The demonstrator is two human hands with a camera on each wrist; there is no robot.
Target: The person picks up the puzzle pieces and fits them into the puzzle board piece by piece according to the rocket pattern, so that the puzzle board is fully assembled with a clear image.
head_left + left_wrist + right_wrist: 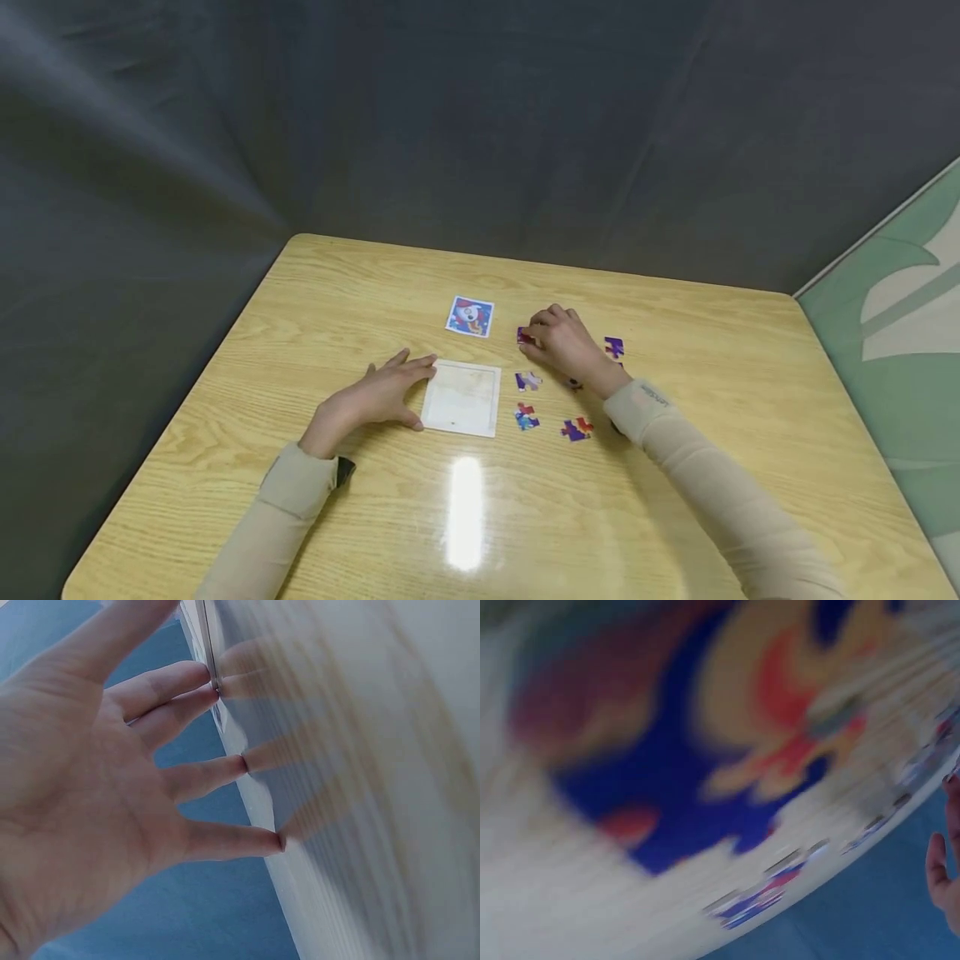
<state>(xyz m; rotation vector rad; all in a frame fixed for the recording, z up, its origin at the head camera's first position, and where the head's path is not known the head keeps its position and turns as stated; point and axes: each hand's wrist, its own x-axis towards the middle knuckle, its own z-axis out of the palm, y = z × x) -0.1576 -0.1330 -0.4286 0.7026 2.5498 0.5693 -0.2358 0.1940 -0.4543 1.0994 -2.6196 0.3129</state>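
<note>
In the head view, my left hand [378,392] is spread beside a shallow white square tray [461,398], thumb and a finger at its left edge. The left wrist view shows its straight fingers [206,780] with their tips on the tabletop and at the tray's side. To the right of the tray, my right hand [566,337] pinches a purple jigsaw piece [522,335], thumb and forefinger at its edge. The fingers cover part of that piece. At the border of the right wrist view, only some fingers [939,866] show.
Several loose jigsaw pieces lie around my right hand: a purple-and-white one [528,381], a red-and-blue one [527,416], a purple-and-red one [576,429] and a purple one [614,347]. A picture card [470,317] with a white dog-like figure lies behind the tray on the wooden table [360,517].
</note>
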